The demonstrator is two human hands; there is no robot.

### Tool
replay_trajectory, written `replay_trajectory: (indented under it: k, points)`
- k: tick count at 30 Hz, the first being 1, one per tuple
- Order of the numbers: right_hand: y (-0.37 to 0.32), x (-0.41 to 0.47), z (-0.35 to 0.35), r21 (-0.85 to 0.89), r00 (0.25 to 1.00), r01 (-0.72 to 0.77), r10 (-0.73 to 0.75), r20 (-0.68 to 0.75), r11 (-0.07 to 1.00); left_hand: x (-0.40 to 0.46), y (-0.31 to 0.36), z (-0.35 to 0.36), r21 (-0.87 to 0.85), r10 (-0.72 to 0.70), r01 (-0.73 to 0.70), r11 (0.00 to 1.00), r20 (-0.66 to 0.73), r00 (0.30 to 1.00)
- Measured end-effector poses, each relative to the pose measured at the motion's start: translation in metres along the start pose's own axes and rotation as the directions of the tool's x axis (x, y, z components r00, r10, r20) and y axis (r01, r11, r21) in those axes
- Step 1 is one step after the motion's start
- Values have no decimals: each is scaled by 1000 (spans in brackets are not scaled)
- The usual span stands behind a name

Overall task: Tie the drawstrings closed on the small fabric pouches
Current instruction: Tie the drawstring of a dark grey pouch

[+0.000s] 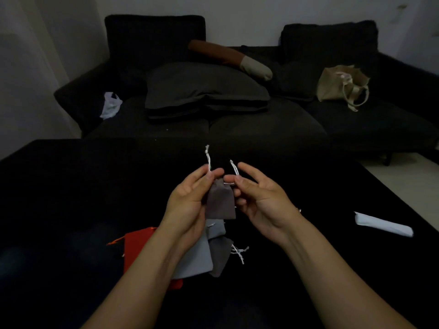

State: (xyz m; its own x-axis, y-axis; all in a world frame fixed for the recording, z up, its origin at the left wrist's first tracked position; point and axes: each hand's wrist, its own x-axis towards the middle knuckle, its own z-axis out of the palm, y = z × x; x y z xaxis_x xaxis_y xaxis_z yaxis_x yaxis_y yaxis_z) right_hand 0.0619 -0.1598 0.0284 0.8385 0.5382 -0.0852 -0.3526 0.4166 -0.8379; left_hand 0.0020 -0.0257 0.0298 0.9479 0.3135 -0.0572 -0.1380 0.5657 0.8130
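Observation:
A small brown-grey pouch [221, 201] hangs between my hands above the black table [71, 186]. My left hand [190, 198] pinches one white drawstring [208, 160] at the pouch's gathered mouth. My right hand [259, 198] pinches the other white drawstring [234, 167], its outer fingers spread. Both cord ends stick up past my fingertips. Below my wrists lies a pile of pouches: a red one [140, 248], a light grey one [199, 260], and a dark grey one [219, 257] with loose white cords [240, 254].
A white rolled paper or cloth [382, 225] lies on the table at the right. Behind the table stands a dark sofa [261, 129] holding dark cushions, a brown bolster, a beige handbag [342, 85] and a white plastic bag [110, 105].

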Motion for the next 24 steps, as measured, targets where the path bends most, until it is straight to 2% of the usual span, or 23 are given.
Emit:
replay_trajectory:
  k: [2,4,6,8,9,11,12,13,17,19,22,24]
  points:
    - [1,1,-1,-3,999,-21,21,-37,1000,-3,-2,3,-87,-94,98,991,44,995]
    - [2,1,-2,-22,997,-41,40,-65,999,-4,-4,4,-64,-102,106,992,61,993]
    - [0,0,-5,-61,998,-15,11,-63,998,-2,-7,4,69,-67,62,996,76,995]
    - [-4,-2,-8,-176,993,114,-119,-18,978,-1,-8,2,236,-44,21,971,92,995]
    - [-8,-3,-10,-296,975,220,-221,30,929,-1,-9,1,311,-29,-5,950,105,994]
    - [-15,-4,-13,-567,908,417,-355,222,710,-1,-9,-3,466,15,-81,881,144,989]
    - [-17,-5,-13,-635,888,459,-346,303,621,-1,-9,-4,522,25,-110,846,168,986]
    - [-17,-4,-15,-658,885,464,-327,330,593,-1,-9,-6,550,17,-122,826,191,981]
    - [-13,-4,-14,-539,943,332,-277,182,774,-3,-4,-4,589,-76,-91,803,253,964]
    - [-10,-5,-14,-561,962,271,-238,134,782,-4,-6,-4,598,-104,-78,797,264,959]
    - [-9,-3,-15,-631,975,216,-198,99,745,-6,-13,-6,675,-37,-178,716,291,956]
    - [-10,-3,-15,-631,986,163,-146,78,758,-4,-17,-7,670,3,-176,721,251,968]
